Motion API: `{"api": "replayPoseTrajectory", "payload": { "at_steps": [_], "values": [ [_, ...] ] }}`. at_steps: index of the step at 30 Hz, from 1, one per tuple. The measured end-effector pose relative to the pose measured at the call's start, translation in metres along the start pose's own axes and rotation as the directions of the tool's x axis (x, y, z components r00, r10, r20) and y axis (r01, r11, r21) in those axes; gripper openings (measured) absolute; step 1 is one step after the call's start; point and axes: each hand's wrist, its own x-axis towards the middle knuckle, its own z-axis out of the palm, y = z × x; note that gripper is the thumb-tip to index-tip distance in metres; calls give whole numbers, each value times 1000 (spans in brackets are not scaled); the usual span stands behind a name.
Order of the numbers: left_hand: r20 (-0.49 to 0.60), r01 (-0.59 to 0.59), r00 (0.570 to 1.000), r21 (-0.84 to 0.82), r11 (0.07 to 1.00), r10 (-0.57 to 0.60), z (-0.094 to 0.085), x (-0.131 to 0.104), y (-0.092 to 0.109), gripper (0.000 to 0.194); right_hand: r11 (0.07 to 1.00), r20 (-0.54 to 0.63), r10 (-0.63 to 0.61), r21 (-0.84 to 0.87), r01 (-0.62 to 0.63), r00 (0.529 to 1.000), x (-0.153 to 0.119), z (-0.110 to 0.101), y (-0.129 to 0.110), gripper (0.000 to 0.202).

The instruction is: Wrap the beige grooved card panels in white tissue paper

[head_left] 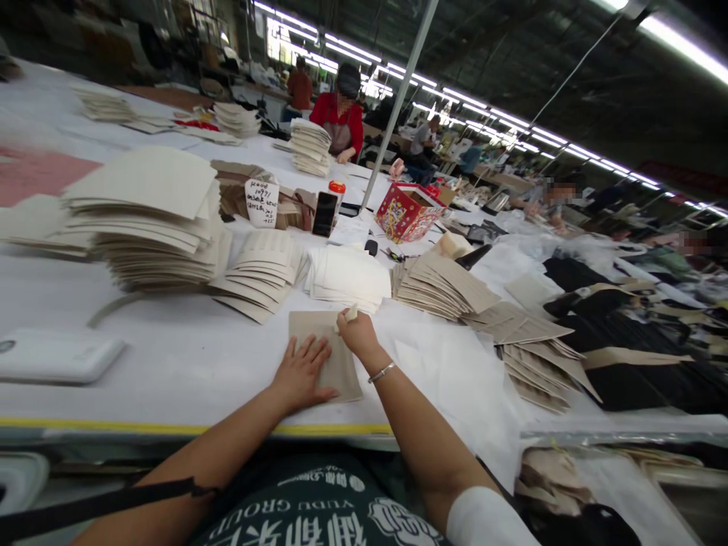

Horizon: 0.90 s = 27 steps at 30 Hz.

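Panel's [342, 370] flat on the tabletop [187, 364], left hand [304, 371] spread on it, right hand [357, 332] pinching a pale scrap [353, 312] near the panel's far corner. I'd press evenly so nothing skids.

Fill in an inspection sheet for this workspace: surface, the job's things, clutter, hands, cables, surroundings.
Surface: white worktable, yellow strip along the near edge.
Job's things: flat beige panel; small pale piece at its upper right.
Clutter: tall pale stack, phone, red box, handwritten card.
Hands: left hand flat on the panel; right hand pinching the piece in its fingers.
Cables: thin overhead line, possibly a cable.
Surroundings: person in red across the table; ceiling lights.
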Motion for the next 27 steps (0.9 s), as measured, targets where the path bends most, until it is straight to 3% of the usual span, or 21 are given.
{"api": "replayPoseTrajectory", "payload": {
  "at_steps": [2,6,8,10,15,18,24,27],
  "values": [
    [-12,16,1000,-3,1000,-17,0,-1,0,86,1000,46,-27,10,27,999,-13,-4,1,22],
    [-2,2,1000,-7,1000,-2,2,-2,-1,85,990,162,-141,49,135,977,-78,-15,11,21],
    [11,-13,1000,-7,1000,13,2,-2,-1,86,986,189,-167,40,162,968,-95,-17,13,21],
    [16,-18,1000,-6,1000,18,2,-1,-2,88,987,180,-154,-8,158,971,-87,-14,10,21],
    [11,-15,1000,-14,1000,15,-1,-1,-1,91,999,34,-13,-38,14,999,-10,1,-5,23],
    [-5,-8,1000,-24,1000,8,1,-3,0,90,1000,61,6,16,-7,998,0,1,-8,24],
    [-13,-13,1000,-46,999,13,5,-4,-4,92,998,195,-31,54,21,980,-88,-18,6,21],
    [67,-77,994,-69,995,82,0,-5,-13,100,983,271,-16,178,-34,963,-103,-22,9,23]
  ]
}}
